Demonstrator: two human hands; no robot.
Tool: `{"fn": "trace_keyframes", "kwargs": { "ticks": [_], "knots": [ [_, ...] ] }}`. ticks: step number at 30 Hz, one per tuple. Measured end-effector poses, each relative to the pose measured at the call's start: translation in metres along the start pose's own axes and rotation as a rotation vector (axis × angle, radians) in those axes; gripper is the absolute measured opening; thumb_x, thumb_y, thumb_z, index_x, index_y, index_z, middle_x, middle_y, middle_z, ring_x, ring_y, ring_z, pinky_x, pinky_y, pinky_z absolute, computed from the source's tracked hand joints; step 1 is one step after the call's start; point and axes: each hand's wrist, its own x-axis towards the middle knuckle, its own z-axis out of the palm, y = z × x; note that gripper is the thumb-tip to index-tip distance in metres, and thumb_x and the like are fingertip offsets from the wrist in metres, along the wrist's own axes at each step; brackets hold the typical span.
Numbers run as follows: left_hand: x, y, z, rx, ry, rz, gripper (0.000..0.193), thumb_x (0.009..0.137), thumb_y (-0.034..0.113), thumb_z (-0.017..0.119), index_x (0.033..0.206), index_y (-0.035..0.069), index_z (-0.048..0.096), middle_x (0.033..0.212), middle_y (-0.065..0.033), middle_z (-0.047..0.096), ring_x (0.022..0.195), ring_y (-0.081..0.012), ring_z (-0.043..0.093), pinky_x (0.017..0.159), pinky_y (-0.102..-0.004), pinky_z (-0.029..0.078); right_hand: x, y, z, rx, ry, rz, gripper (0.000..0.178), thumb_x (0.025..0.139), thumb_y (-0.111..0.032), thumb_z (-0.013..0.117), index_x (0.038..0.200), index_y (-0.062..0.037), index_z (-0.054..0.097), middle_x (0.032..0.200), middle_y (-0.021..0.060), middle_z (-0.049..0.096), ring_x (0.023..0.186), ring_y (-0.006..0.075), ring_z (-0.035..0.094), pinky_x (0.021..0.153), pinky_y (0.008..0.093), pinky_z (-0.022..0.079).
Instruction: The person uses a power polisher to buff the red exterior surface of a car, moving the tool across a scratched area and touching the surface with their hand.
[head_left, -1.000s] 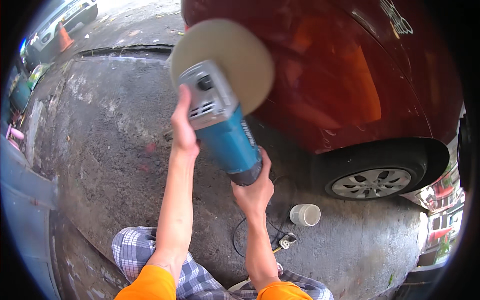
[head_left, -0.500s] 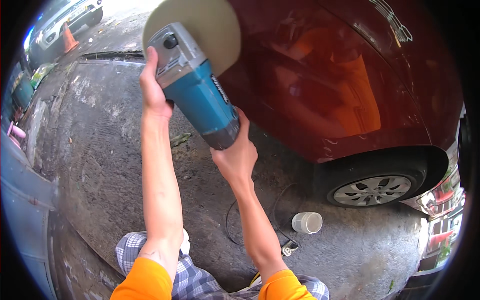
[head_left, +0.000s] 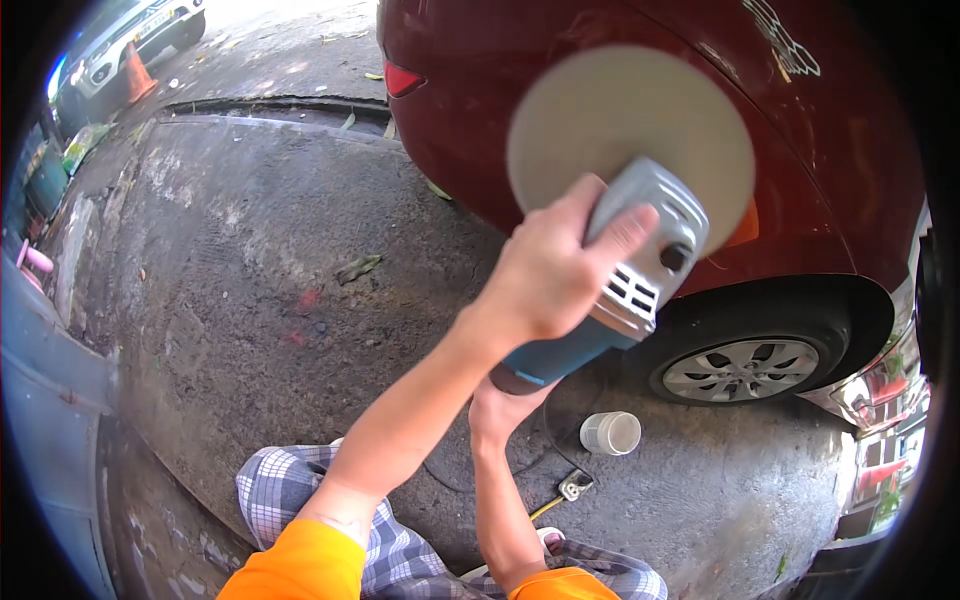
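- A parked white car [head_left: 130, 35] and an orange traffic cone [head_left: 137, 72] stand far off at the upper left of the concrete ground [head_left: 230, 260].
- The left hand [head_left: 548, 275] is wrapped over the grey head of the polisher [head_left: 625, 285], fingers closed on it.
- The right hand [head_left: 500, 408] grips the polisher's blue rear body from below, mostly hidden.
- The polisher's round pale pad [head_left: 625, 135] sits against the red car [head_left: 600, 60] body, above the wheel [head_left: 742, 368].
- A white cup [head_left: 611, 433] stands on the ground near the wheel, just beside a cable plug [head_left: 574, 486].
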Motion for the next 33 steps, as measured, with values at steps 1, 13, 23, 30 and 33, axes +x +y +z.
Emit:
{"fn": "trace_keyframes", "kwargs": {
  "ticks": [1,13,23,30,33],
  "knots": [
    [-0.003,0.000,0.003,-0.015,-0.065,-0.071,0.056,0.096,0.052,0.054,0.109,-0.003,0.059,0.102,-0.0177,0.063,0.097,-0.0186,0.058,0.089,-0.0317,0.044,-0.004,-0.002,0.002,0.003,-0.001,0.006,0.084,0.068,-0.007,0.082,0.135,0.0014,0.032,0.125,0.0143,0.045,0.117,0.0242,0.048,0.100,0.0387,0.039],
    [0.001,-0.068,-0.155,-0.453,0.462,-0.015,0.057,0.098,0.049,0.052,0.127,0.000,0.058,0.120,-0.0106,0.065,0.108,-0.0211,0.063,0.096,-0.0359,0.048,0.020,-0.001,0.068,-0.400,-0.473,0.158,0.094,0.068,-0.011,0.078,0.146,-0.0153,0.026,0.113,0.0236,0.064,0.102,0.0388,0.065,0.089,0.0442,0.051],
    [-0.051,-0.124,-0.110,-0.441,0.429,-0.286,0.056,0.099,0.049,0.050,0.128,0.002,0.057,0.120,-0.0092,0.064,0.107,-0.0191,0.063,0.096,-0.0344,0.046,-0.051,0.029,0.010,-0.511,-0.433,0.398,0.094,0.069,-0.019,0.078,0.147,-0.0176,0.025,0.111,0.0245,0.066,0.103,0.0425,0.065,0.089,0.0459,0.052],
    [-0.041,-0.064,-0.026,-0.141,0.123,-0.097,0.046,0.103,0.041,0.046,0.121,0.000,0.058,0.116,-0.0100,0.063,0.107,-0.0168,0.056,0.099,-0.0297,0.039,-0.059,0.020,-0.015,-0.133,-0.137,0.346,0.091,0.071,-0.010,0.079,0.146,-0.0116,0.027,0.122,0.0206,0.061,0.111,0.0304,0.063,0.095,0.0390,0.048],
    [-0.035,-0.041,0.017,-0.102,0.002,-0.094,0.043,0.102,0.041,0.049,0.114,0.000,0.058,0.107,-0.0088,0.064,0.099,-0.0156,0.056,0.092,-0.0286,0.042,-0.051,0.015,-0.028,0.059,-0.026,0.254,0.090,0.071,-0.003,0.078,0.144,-0.0054,0.027,0.127,0.0171,0.054,0.116,0.0240,0.056,0.098,0.0362,0.045]
  ]
}}
